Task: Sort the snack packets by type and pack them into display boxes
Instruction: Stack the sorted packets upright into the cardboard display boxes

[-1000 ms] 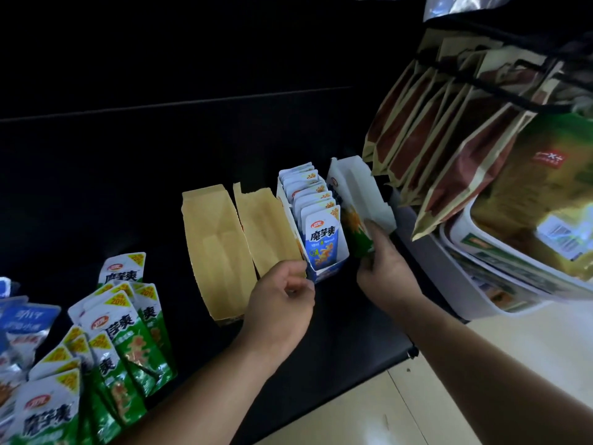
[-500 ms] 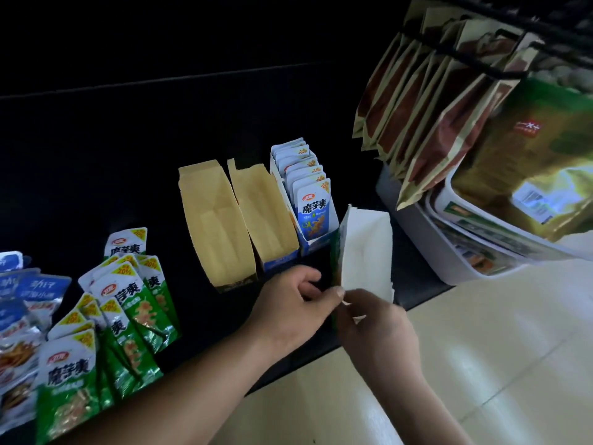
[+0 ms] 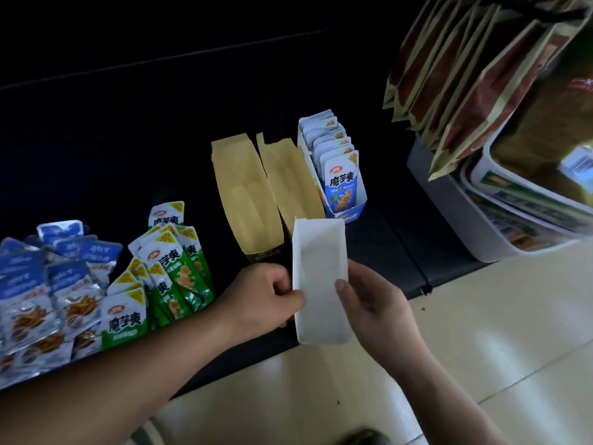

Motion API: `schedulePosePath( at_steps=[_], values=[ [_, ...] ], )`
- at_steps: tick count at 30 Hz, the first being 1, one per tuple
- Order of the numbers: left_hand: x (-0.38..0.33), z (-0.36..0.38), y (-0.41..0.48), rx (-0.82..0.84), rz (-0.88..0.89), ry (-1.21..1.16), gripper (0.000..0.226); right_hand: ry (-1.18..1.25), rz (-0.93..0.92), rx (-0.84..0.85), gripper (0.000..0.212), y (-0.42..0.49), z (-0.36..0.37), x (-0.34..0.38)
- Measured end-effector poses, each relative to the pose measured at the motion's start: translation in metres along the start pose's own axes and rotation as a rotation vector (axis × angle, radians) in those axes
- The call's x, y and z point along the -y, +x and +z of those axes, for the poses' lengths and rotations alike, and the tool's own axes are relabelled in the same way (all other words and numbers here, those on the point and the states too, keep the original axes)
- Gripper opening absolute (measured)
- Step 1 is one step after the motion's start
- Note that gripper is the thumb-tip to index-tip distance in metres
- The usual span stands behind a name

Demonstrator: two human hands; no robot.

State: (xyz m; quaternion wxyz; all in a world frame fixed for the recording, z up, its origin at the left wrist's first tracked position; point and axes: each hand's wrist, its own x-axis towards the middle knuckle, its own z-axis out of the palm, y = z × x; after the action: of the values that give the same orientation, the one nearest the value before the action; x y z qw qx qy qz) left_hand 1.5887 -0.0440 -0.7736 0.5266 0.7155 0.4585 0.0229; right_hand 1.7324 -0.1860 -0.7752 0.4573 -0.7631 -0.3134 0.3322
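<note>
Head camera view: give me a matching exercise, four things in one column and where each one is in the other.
1 white display box
2 blue display box
3 green snack packets
4 brown pouches

A loose on the counter, left
B hanging, upper right
C gripped by left hand and right hand
D standing, packed full

Pairs: 1-C, 2-D, 3-A, 4-B
</note>
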Motion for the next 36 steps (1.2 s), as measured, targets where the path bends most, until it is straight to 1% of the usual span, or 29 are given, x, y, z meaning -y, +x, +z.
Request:
schedulePosePath(
  at_steps=[2,4,6,7,9,10,14,17,18,19,22,25,27,29,31,34,36],
  values=[
    [0.008,-0.010,-0.008,0.003,-0.016,-0.005,0.029,0.007,-0.025,0.035,0.034,-0.002,0.009,0.005],
    [0.015,-0.019,-0.015,-0.009,-0.010,-0.018,0.030,-0.008,-0.014,0.046,0.031,0.000,0.019,0.005],
    [0.023,-0.025,-0.023,-0.019,-0.002,-0.069,0.029,-0.022,0.041,-0.013,0.026,0.001,0.026,0.001],
    [0.027,-0.029,-0.027,-0.026,-0.004,-0.099,0.028,-0.061,0.056,-0.048,0.031,-0.001,0.028,-0.001],
    [0.038,-0.035,-0.033,-0.051,-0.021,-0.141,0.026,-0.194,0.022,-0.123,0.048,-0.008,0.032,-0.003],
    [0.045,-0.037,-0.035,-0.072,-0.023,-0.150,0.024,-0.274,-0.031,-0.155,0.052,-0.012,0.034,-0.001],
    [0.068,-0.045,-0.047,-0.208,-0.004,-0.237,0.013,-0.450,-0.341,-0.288,0.038,-0.024,0.052,0.035],
    [0.086,-0.047,-0.057,-0.300,0.022,-0.265,0.009,-0.618,-0.627,-0.279,0.034,-0.020,0.069,0.072],
    [0.091,-0.048,-0.059,-0.310,0.031,-0.287,0.006,-0.610,-0.648,-0.242,0.030,-0.017,0.075,0.083],
    [0.097,-0.049,-0.061,-0.319,0.045,-0.309,0.004,-0.564,-0.618,-0.183,0.026,-0.015,0.084,0.093],
    [0.113,-0.061,-0.062,-0.361,0.065,-0.310,0.014,-0.482,-0.440,0.049,0.018,-0.001,0.123,0.110],
    [0.128,-0.078,-0.068,-0.439,0.055,-0.241,0.014,-0.484,-0.227,0.297,0.020,0.019,0.158,0.109],
    [0.137,-0.088,-0.075,-0.468,0.062,-0.194,0.011,-0.566,-0.102,0.433,0.027,0.033,0.173,0.112],
    [0.147,-0.100,-0.082,-0.543,0.080,-0.016,0.012,-0.679,-0.048,0.487,0.040,0.045,0.187,0.111],
    [0.160,-0.111,-0.090,-0.619,0.055,0.184,0.014,-0.768,-0.067,0.466,0.056,0.050,0.200,0.105],
    [0.177,-0.120,-0.098,-0.619,-0.075,0.314,0.026,-0.781,-0.090,0.472,0.086,0.041,0.220,0.092],
    [0.185,-0.118,-0.101,-0.603,-0.125,0.352,0.034,-0.757,-0.078,0.514,0.097,0.030,0.229,0.082]
  ],
)
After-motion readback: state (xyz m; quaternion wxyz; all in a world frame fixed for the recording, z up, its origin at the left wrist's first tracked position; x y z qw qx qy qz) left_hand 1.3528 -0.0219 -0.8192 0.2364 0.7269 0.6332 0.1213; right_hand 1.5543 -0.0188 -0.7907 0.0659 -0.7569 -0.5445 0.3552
